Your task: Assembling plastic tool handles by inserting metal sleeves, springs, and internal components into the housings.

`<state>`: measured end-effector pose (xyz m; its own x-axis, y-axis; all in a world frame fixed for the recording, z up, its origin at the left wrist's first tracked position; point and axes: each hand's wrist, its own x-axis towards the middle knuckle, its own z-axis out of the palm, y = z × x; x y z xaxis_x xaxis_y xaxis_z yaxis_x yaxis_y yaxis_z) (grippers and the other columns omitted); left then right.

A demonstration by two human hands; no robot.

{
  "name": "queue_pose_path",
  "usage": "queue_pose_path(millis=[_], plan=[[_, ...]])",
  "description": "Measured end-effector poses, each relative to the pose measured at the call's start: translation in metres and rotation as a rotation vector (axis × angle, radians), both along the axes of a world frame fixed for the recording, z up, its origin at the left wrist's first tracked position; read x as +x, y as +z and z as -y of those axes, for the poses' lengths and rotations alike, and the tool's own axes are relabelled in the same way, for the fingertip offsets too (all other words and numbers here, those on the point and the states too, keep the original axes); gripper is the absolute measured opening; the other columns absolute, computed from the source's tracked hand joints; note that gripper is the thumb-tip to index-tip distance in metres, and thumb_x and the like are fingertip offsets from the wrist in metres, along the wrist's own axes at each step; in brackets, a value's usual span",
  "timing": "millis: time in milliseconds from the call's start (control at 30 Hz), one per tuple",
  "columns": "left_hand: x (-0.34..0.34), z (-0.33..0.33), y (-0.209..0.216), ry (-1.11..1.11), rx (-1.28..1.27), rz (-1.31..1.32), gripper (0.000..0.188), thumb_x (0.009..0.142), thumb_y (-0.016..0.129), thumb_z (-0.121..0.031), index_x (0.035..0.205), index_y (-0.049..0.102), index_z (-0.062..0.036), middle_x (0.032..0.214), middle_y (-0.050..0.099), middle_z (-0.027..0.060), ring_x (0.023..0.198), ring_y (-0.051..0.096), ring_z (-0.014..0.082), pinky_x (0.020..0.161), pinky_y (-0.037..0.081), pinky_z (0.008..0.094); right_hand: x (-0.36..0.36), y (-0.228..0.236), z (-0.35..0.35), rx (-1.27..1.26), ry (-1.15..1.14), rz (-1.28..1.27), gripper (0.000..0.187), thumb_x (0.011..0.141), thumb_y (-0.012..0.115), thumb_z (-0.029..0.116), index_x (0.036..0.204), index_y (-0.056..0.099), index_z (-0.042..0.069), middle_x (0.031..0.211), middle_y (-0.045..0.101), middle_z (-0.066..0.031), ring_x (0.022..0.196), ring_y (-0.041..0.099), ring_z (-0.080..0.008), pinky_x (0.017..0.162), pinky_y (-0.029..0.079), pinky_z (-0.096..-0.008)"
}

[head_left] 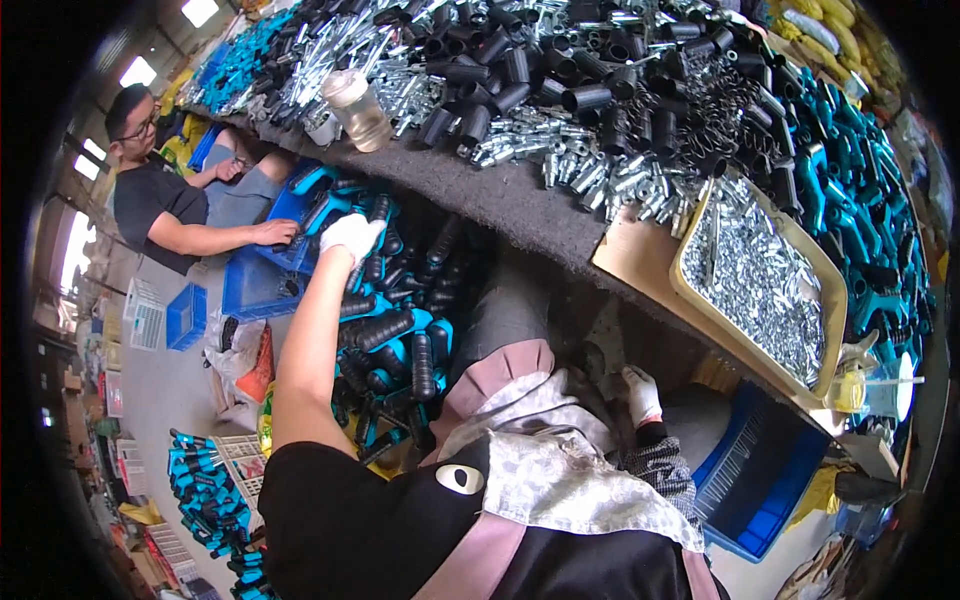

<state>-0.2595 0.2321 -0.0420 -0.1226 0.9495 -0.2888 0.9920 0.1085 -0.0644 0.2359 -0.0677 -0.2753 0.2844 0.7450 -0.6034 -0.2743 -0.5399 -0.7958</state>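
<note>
Head view, then: where does the left hand (350,238) sit?

– Stretched to the left in a white glove, at the far end of the black-and-teal handles (388,328), heaped left of the lap on the near side of the counter (520,195).

– Is its grip clamped on one?

– I cannot tell; the fingers are bent right by the handles, but the glove hides any contact.

– And the right hand (641,394)?

– Gloved too, low on the near side of the counter, right of the lap. Shadow keeps me from telling whether that grip is apart or together.

– Anyone close?

– A co-worker's hand (275,232), bare, at the heap's left edge.

– On the counter?

– Black tubes (587,97), a clear jar (360,112) and, to the right, a yellowish tray (718,316) of silvery pieces (765,280).
</note>
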Motion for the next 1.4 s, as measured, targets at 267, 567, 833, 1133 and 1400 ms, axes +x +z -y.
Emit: queue_pose_path(millis=[267,567,833,1133,1400], plan=[[0.055,0.053,0.073,-0.313,0.297,0.282,0.043,0.094,0.059,-0.043,0.107,0.068,-0.0037,0.100,0.070,0.0215,0.097,0.066,0.0392,0.085,0.051,0.0460,-0.002,0.046,0.005,0.229,0.064,0.106,0.030,0.099,0.056,0.017,0.122,0.065,-0.001,0.104,0.069,-0.0066,0.092,0.065,-0.0154,0.079,0.053,-0.0284],[0.193,0.088,0.134,-0.828,0.210,0.530,0.035,0.090,0.067,-0.031,0.115,0.065,-0.0067,0.094,0.072,0.0186,0.086,0.070,0.0331,0.076,0.053,0.0398,-0.016,0.295,-0.016,0.566,0.345,0.222,0.028,0.100,0.052,0.015,0.118,0.065,-0.002,0.100,0.070,-0.0088,0.091,0.064,-0.0139,0.085,0.052,-0.0283],[0.262,0.067,0.127,-0.883,0.249,0.565,0.038,0.088,0.067,-0.035,0.114,0.069,-0.0074,0.101,0.071,0.0154,0.088,0.069,0.0297,0.080,0.053,0.0374,-0.017,0.339,-0.045,0.696,0.294,0.594,0.023,0.095,0.057,0.009,0.113,0.069,0.000,0.093,0.072,-0.0098,0.078,0.067,-0.0164,0.074,0.054,-0.0286],[0.246,-0.010,0.150,-0.784,0.280,0.777,0.037,0.089,0.064,-0.036,0.112,0.071,-0.0070,0.105,0.072,0.0168,0.100,0.069,0.0301,0.089,0.052,0.0385,-0.069,0.308,-0.129,1.038,0.434,0.946,0.018,0.089,0.066,0.015,0.104,0.070,0.005,0.096,0.071,-0.0137,0.089,0.070,-0.0305,0.080,0.055,-0.0369],[0.284,-0.141,0.182,-0.780,0.533,0.612,0.038,0.087,0.062,-0.040,0.110,0.073,-0.0115,0.108,0.072,0.0166,0.104,0.067,0.0344,0.092,0.050,0.0416,-0.078,0.266,-0.171,0.977,0.356,0.896,0.016,0.091,0.066,0.017,0.101,0.071,0.006,0.089,0.072,-0.0151,0.079,0.070,-0.0313,0.071,0.055,-0.0371]])
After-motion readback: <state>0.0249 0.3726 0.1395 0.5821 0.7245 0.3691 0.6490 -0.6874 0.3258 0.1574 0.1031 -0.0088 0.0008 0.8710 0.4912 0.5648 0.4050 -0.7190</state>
